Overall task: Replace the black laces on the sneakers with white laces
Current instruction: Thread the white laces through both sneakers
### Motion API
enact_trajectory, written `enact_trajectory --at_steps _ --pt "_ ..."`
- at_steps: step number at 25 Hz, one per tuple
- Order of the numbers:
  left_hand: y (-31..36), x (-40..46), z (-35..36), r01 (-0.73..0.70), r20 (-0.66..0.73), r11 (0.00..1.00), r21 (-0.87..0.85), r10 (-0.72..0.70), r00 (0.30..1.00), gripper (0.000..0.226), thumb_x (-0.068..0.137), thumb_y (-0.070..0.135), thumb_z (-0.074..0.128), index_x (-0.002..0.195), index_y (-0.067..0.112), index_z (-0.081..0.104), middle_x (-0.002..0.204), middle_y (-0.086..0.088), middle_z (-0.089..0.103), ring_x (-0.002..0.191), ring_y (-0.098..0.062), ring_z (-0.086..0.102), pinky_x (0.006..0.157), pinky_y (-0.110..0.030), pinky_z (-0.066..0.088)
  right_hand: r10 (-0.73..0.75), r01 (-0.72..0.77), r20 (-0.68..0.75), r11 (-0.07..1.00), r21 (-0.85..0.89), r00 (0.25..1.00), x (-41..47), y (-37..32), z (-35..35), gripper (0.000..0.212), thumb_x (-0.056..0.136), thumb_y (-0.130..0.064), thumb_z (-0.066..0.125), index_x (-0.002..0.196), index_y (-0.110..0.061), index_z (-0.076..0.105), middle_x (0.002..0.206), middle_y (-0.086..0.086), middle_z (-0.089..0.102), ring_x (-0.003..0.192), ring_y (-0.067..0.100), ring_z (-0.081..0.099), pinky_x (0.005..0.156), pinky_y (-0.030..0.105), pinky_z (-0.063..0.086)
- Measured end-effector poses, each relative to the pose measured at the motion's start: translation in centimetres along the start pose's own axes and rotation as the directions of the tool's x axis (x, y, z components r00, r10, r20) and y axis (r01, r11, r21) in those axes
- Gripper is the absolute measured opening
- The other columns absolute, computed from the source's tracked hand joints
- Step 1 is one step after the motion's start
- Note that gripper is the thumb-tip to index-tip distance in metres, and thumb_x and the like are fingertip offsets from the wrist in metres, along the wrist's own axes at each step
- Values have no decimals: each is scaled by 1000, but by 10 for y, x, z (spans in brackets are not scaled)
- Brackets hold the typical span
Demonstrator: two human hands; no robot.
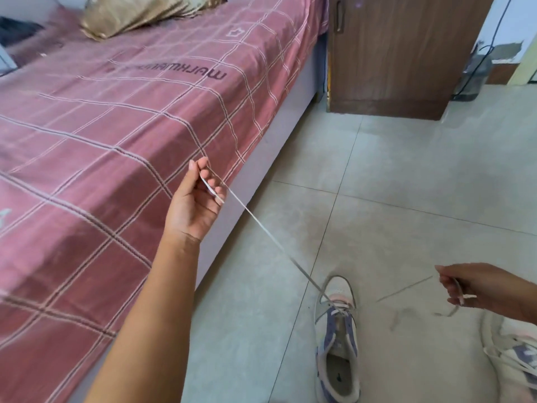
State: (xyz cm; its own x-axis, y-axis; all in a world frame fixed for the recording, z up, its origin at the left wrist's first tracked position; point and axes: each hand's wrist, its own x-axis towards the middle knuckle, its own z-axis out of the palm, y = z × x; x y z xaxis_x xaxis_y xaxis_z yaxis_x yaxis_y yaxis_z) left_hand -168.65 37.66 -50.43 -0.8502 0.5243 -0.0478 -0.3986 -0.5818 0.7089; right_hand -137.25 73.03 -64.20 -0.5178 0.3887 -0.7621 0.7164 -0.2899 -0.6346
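We pinch each end of the white lace [261,228] in left hand [194,205] at ten o'clock and right hand [476,289] at three, pulling outward to even it through the sneaker [337,338] on the floor [406,184].

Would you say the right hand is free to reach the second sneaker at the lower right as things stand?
Probably not yet. The right hand pinches one end of the white lace, pulled taut from the sneaker on the floor. The second sneaker lies just below it, nothing between, so letting go should suffice.
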Motion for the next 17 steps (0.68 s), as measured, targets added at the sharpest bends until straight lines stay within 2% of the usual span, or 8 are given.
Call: enact_trajectory --at_steps 3,5,7,9,11,13,15,17 --pt "1 -3 1 6 -10 996 88 -5 1000 23 89 24 52 80 20 72 70 8 59 61 -3 56 57 -17 49 -5 -30 -56 802 -596 998 9 20 9 22 83 -30 69 79 -9 74 84 10 72 70 15 64 62 24 46" --pt "-23 -12 8 119 -25 933 338 -118 993 17 83 22 56 83 15 72 70 5 61 62 -5 57 55 -16 49 -248 158 -4 628 -762 969 6 8 40 13 90 -29 62 81 -22 70 96 0 71 85 9 62 70 17 42" --pt "-55 -26 17 264 -53 777 571 -286 957 22 77 23 62 89 8 71 66 2 61 61 -9 55 54 -18 47 -473 425 95 663 -616 876 -10 -18 83 8 90 -23 62 91 -28 68 99 -10 67 91 5 61 75 12 40" --pt "-79 -40 25 364 -47 625 691 -464 885 25 74 27 67 88 7 72 66 1 60 59 -11 54 55 -20 45 -573 577 166 676 -458 803 -26 -47 131 28 90 -25 62 118 -28 62 110 -15 61 104 3 56 87 16 39" --pt "-90 -49 31 393 -15 537 746 -577 817 22 74 31 68 81 11 75 65 0 59 57 -12 52 54 -20 44 -648 688 258 594 -418 716 -40 -67 170 44 89 -29 63 132 -29 51 118 -19 53 111 -1 47 93 14 35" --pt "-92 -54 35 407 -19 483 775 -626 780 23 74 34 69 77 12 75 63 -1 57 55 -13 50 52 -19 42 -736 763 255 513 -394 627 -44 -73 193 35 91 -28 60 126 -25 59 113 -18 58 103 -3 49 84 2 32" --pt "-93 -56 31 432 -64 449 783 -632 772 27 72 35 70 77 9 74 61 -2 57 54 -13 50 51 -19 42 -765 764 185 526 -373 617 -43 -74 197 22 93 -19 55 109 -19 69 104 -8 69 93 5 59 74 1 37" --pt "-93 -59 18 463 -107 407 788 -650 753 25 73 32 69 79 8 73 62 -2 59 54 -13 52 52 -19 43 -725 706 99 617 -346 682 -39 -76 198 21 94 -14 52 104 -13 71 102 1 71 96 15 63 82 16 44"
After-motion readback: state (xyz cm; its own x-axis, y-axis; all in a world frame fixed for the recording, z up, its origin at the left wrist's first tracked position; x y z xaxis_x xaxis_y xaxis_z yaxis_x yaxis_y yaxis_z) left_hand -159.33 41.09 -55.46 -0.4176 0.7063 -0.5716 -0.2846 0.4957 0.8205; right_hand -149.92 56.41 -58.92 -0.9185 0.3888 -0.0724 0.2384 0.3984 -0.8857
